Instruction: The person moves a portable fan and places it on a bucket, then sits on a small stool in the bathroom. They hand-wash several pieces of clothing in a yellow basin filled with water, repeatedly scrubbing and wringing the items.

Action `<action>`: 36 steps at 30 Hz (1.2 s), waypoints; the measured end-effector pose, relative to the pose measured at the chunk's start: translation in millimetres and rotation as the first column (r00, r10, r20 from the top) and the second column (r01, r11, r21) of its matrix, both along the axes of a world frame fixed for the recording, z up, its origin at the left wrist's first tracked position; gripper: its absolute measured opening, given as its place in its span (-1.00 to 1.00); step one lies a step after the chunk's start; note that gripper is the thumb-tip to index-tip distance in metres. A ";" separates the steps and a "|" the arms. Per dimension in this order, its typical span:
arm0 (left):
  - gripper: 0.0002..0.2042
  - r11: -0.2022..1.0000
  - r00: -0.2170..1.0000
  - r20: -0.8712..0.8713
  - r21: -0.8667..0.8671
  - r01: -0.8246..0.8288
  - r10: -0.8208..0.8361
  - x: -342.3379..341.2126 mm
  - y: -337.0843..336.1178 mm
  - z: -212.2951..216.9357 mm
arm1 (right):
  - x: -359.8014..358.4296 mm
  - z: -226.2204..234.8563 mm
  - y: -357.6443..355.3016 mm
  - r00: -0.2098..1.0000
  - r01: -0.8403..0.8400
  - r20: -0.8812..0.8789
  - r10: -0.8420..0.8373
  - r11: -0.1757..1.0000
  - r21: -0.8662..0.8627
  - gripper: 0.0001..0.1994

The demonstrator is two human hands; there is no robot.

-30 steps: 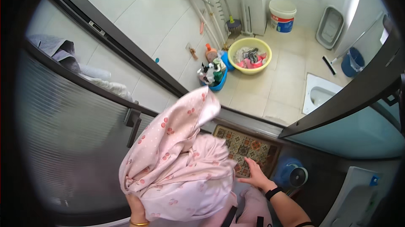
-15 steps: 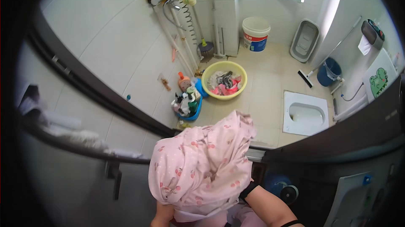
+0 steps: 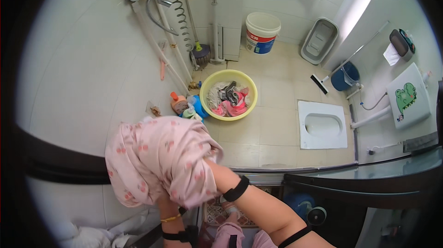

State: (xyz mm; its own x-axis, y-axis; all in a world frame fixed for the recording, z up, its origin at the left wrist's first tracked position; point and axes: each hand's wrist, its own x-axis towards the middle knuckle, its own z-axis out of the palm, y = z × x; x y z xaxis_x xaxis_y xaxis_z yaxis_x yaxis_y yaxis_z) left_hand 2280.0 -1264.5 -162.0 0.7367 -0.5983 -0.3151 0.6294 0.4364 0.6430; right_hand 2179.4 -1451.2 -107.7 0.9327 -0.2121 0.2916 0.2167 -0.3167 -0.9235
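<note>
A bunched pink cloth (image 3: 161, 156) with a small cherry print is held up in front of me at the lower left. My left hand (image 3: 167, 200) goes up into its underside, a yellow band at the wrist. From the right, my right hand (image 3: 213, 167) reaches into the folds, a black strap round that forearm. Fabric covers the fingers of both hands. Beyond the cloth, a round yellow basin (image 3: 253, 106) stands on the tiled floor with pink, white and dark clothes in it.
Bottles (image 3: 179, 104) stand by the left wall, partly behind the cloth. A squat toilet (image 3: 323, 144), blue bin (image 3: 345, 76), squeegee (image 3: 320, 84), white bucket (image 3: 262, 29) and grey tub (image 3: 320, 40) are further in. A dark door frame (image 3: 64, 158) and raised sill (image 3: 277, 172) edge the doorway.
Both hands have moved left with the pink cloth, which is now bunched more tightly. More of my forearms shows. The view has shifted, bringing the basin and toilet nearer.
</note>
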 end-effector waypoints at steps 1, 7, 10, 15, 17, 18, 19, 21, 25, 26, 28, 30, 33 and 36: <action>-0.51 0.999 0.999 0.022 -0.002 -0.041 0.041 13.3 -9.7 3.5 | 7.3 -0.1 -11.1 0.998 0.036 0.045 -0.036 0.999 -0.006 -0.47; -0.53 0.586 0.756 0.636 0.556 -0.590 0.158 115.4 -118.2 -37.3 | -84.7 -56.1 -82.9 0.818 0.497 -0.446 -0.363 0.836 0.231 -0.68; -0.51 0.297 0.539 0.733 0.669 -0.681 -0.414 171.8 -159.7 -113.2 | -166.7 -121.2 -69.5 0.683 0.583 -0.649 -0.335 0.786 0.209 -0.66; -0.48 0.227 0.392 0.597 0.706 -0.671 -0.700 179.8 -224.1 -175.3 | -264.9 -193.0 -5.4 0.461 0.715 -0.877 -0.136 0.642 0.276 -0.69; -0.42 0.310 0.188 0.598 0.628 -0.714 -0.779 215.4 -228.4 -209.9 | -280.9 -223.9 18.4 0.489 0.715 -0.859 -0.153 0.635 0.294 -0.71; -0.38 0.241 0.251 0.501 0.722 -0.648 -0.828 222.6 -227.3 -220.2 | -286.9 -231.6 24.2 0.442 0.725 -0.886 -0.140 0.638 0.260 -0.71; -0.35 0.177 0.302 0.402 0.805 -0.567 -0.864 218.5 -230.9 -223.4 | -296.3 -232.5 26.3 0.385 0.738 -0.912 -0.140 0.640 0.213 -0.72; -0.34 0.221 0.286 0.434 0.801 -0.557 -0.854 210.2 -228.6 -223.0 | -298.0 -239.6 24.2 0.350 0.740 -0.928 -0.126 0.645 0.192 -0.72; -0.31 0.427 0.249 0.642 0.703 -0.569 -0.725 191.4 -213.4 -193.7 | -285.4 -250.3 14.5 0.299 0.701 -0.948 -0.107 0.699 0.142 -0.72; -0.31 0.520 0.319 0.732 0.663 -0.539 -0.602 163.5 -206.0 -185.4 | -281.9 -250.7 8.9 0.318 0.689 -0.941 -0.119 0.710 0.143 -0.72; -0.32 0.571 0.248 0.831 0.529 -0.628 -0.498 92.6 -190.6 -163.2 | -277.3 -254.6 -2.0 0.341 0.669 -0.931 -0.127 0.729 0.146 -0.73; -0.36 0.514 0.163 0.817 0.488 -0.705 -0.552 26.4 -170.1 -156.8 | -279.2 -259.3 -13.4 0.381 0.679 -0.910 -0.163 0.718 0.156 -0.73; -0.42 0.402 0.333 0.678 0.687 -0.606 -0.656 -57.3 -100.3 -167.4 | -262.8 -245.0 -39.6 0.402 0.670 -0.906 -0.135 0.717 0.191 -0.74; -0.47 0.143 0.464 0.299 0.929 -0.343 -0.834 -127.4 -27.6 -187.9 | -260.6 -255.1 -60.2 0.413 0.642 -0.895 -0.168 0.751 0.155 -0.76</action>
